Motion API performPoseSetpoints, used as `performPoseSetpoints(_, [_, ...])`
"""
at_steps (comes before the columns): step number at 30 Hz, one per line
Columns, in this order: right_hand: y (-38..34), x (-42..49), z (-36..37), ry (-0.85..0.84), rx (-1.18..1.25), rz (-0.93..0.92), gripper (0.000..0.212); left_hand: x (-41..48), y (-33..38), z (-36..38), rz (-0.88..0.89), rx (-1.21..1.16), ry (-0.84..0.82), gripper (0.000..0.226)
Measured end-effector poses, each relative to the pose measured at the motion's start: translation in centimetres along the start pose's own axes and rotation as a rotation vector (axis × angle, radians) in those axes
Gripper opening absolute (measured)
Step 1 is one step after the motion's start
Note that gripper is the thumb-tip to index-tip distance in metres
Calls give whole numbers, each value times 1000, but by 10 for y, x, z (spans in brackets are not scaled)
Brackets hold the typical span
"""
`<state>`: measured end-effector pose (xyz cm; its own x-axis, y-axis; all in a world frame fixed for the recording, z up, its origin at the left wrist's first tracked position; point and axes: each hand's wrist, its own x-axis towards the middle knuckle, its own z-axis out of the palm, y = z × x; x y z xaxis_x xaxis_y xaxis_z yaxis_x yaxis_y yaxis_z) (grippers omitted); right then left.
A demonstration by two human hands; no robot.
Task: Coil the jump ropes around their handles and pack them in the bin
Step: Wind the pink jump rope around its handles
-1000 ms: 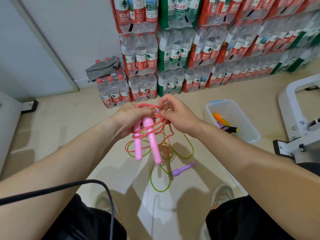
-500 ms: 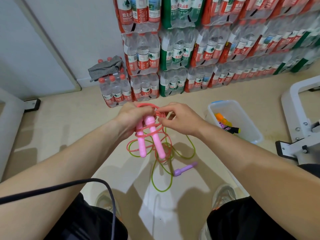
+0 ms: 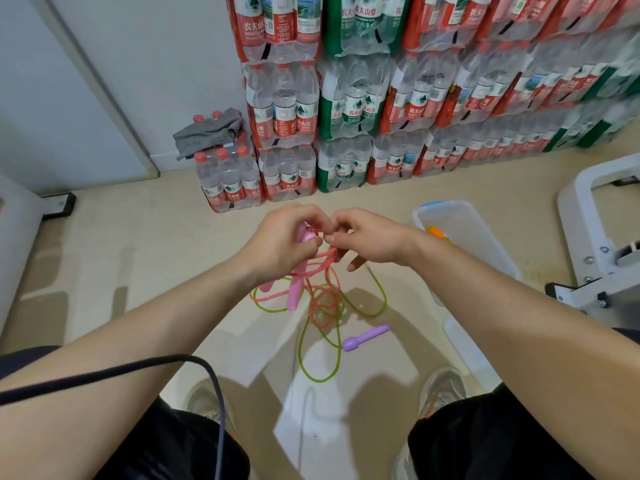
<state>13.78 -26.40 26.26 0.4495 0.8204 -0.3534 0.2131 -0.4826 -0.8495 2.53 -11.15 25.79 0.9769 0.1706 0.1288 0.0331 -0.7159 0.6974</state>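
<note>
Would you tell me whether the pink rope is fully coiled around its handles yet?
Not yet: loose loops of the pink rope hang below the pink handles, which the left hand grips.

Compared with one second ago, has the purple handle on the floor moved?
No. The purple handle lies where it was, pointing the same way, equally far from the clear bin at its upper right.

Two pink handles [image 3: 293,294] and one purple handle [image 3: 365,337]. One pink rope [image 3: 323,306], one green rope [image 3: 318,370]. One clear bin [image 3: 478,237], one grey cloth [image 3: 207,131], two shoes [image 3: 441,389], one black cable [image 3: 138,370]. Bottle packs [image 3: 349,109] stacked beyond my counting.
</note>
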Motion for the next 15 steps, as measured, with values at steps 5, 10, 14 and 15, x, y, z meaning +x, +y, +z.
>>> performPoseSetpoints(5, [-3,1,-5,0,93,108,27,-3,1,8,-65,0,36,32])
performPoseSetpoints(10, [-3,1,-1,-69,95,173,33,-11,1,16,-10,114,-12,36])
performPoseSetpoints(14, [-2,-1,-2,-153,-103,122,13,-8,-3,15,7,171,-45,34])
performPoseSetpoints(15, [-1,-1,-2,-159,-120,122,7,-8,-4,15,6,164,-44,33])
